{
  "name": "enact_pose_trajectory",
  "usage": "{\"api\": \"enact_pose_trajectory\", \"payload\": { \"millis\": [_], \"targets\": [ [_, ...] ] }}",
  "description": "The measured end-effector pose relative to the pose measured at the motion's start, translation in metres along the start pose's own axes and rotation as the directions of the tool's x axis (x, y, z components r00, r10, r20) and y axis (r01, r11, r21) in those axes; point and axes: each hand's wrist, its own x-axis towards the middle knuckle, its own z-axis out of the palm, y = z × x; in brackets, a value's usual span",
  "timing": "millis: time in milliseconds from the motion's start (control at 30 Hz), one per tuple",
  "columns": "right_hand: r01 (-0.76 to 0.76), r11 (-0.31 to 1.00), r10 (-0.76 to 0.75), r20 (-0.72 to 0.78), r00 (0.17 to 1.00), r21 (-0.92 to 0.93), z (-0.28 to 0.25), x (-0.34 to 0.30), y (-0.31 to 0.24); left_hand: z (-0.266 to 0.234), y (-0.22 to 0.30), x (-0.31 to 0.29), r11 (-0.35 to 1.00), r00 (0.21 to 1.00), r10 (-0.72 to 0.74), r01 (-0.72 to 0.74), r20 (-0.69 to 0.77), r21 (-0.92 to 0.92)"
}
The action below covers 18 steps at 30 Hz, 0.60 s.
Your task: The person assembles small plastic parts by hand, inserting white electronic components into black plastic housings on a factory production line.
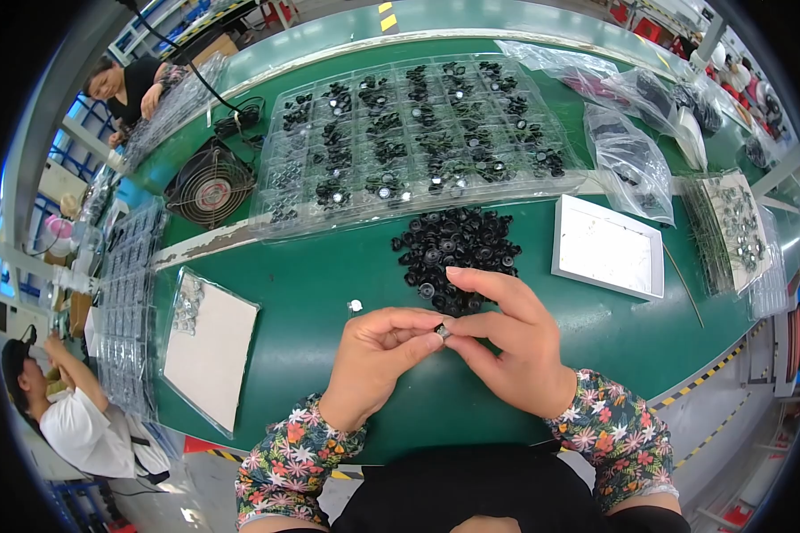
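Item under handling: a small, dark, apparently round component with a pale, glossy patch on the visible side (pixel 442 330). Finer detail is hidden by fingertips and small scale. Location: between both hands, above the smooth green tabletop (pixel 320 275), just on the near side of the heap.

Grip: the left hand (pixel 372 360) pinches the component between thumb and fingers; the right hand (pixel 520 346) pinches it from the opposite side, fingertips meeting the left's, one finger extended clear.

Adjacent stock: a loose heap of glossy black, round, ringed parts (pixel 458 249), several with protruding tabs, lying in mixed orientations. A small white round piece (pixel 356 306) lies on the tabletop near the left hand. A shallow white rectangular box (pixel 609 249) stands right of the heap.
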Motion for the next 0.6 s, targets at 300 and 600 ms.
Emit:
{"api": "enact_pose_trajectory", "payload": {
  "millis": [300,600],
  "targets": [
    [-0.277,0.913,0.265,0.082,0.961,0.298,0.0033,-0.0016,0.0047,-0.0021,-0.0038,0.0001,0.998,1.0,-0.01,0.01,0.002,-0.057],
    [-0.38,0.814,0.362,0.128,0.923,0.44,0.004,-0.0047,0.0102,-0.0019,-0.0014,-0.0005,0.999,0.999,-0.034,0.034,0.043,-0.018]
  ]
}}
